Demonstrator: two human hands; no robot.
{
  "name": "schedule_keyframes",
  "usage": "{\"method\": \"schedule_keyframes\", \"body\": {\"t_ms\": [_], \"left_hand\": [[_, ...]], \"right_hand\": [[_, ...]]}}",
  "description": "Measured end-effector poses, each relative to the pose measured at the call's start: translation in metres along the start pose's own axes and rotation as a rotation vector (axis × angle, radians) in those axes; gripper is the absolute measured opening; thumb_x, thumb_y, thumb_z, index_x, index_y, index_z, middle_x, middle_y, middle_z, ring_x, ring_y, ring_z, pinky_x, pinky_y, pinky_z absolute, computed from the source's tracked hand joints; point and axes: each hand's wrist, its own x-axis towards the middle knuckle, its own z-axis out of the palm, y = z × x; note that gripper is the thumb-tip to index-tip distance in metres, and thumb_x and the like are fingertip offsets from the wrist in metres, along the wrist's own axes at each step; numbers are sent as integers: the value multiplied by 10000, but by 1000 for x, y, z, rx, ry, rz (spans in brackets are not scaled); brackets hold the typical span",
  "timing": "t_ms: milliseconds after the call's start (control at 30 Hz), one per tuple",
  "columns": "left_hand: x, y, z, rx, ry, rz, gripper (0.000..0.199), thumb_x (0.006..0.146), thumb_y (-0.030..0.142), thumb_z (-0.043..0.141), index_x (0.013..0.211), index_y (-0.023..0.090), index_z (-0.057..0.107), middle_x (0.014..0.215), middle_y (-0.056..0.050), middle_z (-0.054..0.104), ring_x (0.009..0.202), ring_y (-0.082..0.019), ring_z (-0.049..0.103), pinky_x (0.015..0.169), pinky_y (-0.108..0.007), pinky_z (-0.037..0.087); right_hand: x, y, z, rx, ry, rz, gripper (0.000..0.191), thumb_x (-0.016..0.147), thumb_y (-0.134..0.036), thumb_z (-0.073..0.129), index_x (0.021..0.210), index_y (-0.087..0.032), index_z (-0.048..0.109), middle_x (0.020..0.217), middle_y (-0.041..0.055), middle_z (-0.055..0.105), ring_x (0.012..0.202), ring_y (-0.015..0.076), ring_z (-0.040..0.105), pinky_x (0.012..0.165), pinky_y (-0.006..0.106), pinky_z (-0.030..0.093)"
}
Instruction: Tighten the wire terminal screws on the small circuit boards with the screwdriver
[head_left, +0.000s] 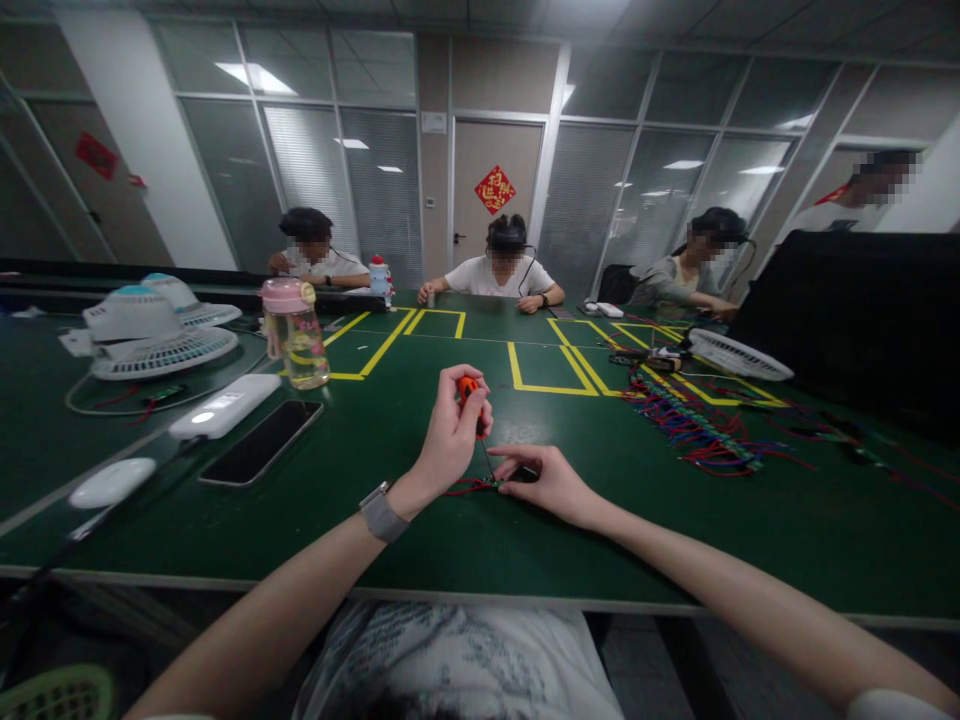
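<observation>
My left hand [454, 425] is wrapped round the orange and black handle of a screwdriver [470, 388], held nearly upright. Its thin shaft slants down to a small green circuit board [491, 484] on the green table [337, 540]. Red wires [466, 487] run from the board toward the left. My right hand [546, 482] rests at the board's right side, thumb and forefinger at its edge around the screwdriver's tip. A small dark object [525, 474] shows partly between those fingers; I cannot make out what it is.
At left lie a phone [262, 443], a white power strip [225, 405], a pink-lidded bottle [296, 335] and white fans [161, 340]. Boards with red and blue wires [697, 425] lie at right, near a black screen [862, 330]. Several people sit or stand beyond the table.
</observation>
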Motion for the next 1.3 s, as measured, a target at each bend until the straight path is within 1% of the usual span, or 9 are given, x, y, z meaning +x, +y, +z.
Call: {"method": "schedule_keyframes", "body": {"t_ms": [367,500,600,700,833,933,1100,1200,1300], "left_hand": [[0,3,-2,121,-88,2,144,934,292,464,1056,221,436,915,7,515,612,-59,551,580,-206,490],[0,11,-4,247,-186,73,207,943,303,442,1091,194,538,1004,-54,585,786,-124,634,733,-265,526],[3,19,-4,277,-217,88,266,955,294,401,1099,184,596,1099,-89,591,927,-170,640,800,-295,535],[12,25,-2,275,-262,26,221,928,290,471,1054,184,617,1007,-65,614,838,-154,652,738,-282,549],[29,29,1,495,-304,67,155,834,325,622,868,185,678,859,-29,559,743,-134,591,604,-231,503],[35,26,6,577,-334,145,181,850,342,601,862,189,696,824,-30,564,761,-144,567,680,-263,498],[28,20,10,247,-285,11,265,935,269,443,1080,182,647,1060,-83,633,931,-182,638,818,-332,535],[24,19,5,101,-258,-76,248,888,281,541,1073,158,651,996,-86,673,852,-177,668,787,-335,560],[24,16,0,179,-159,-12,188,795,288,671,938,168,697,883,-48,651,758,-141,634,682,-265,552]], "right_hand": [[0,3,1,-15,-9,-24,458,698,-177,703,1152,-141,649,860,48,721,795,166,674,849,377,542],[-2,-2,2,-199,-1,-130,423,726,-143,669,1147,-163,650,894,50,685,785,156,639,771,325,535],[-3,-6,3,-403,-6,-168,286,735,-157,675,1019,-160,704,856,53,641,716,148,592,658,284,501],[-4,-6,3,-454,5,-144,105,747,-182,679,840,-155,722,792,43,621,661,135,566,617,266,470],[-3,-3,1,-405,2,-130,59,745,-194,689,779,-152,714,778,38,614,627,121,552,585,249,453],[-2,-3,1,-400,8,-127,47,743,-196,693,763,-159,715,774,36,619,643,128,558,589,248,450],[-2,-4,5,-394,25,-116,37,735,-177,687,754,-152,705,761,34,614,623,121,550,576,242,439],[-2,-4,4,-421,33,-128,39,731,-167,686,764,-155,703,740,22,600,609,113,534,571,238,433],[0,-4,0,-414,-17,-150,103,744,-192,692,838,-163,723,753,22,607,621,112,536,588,241,444]]}}
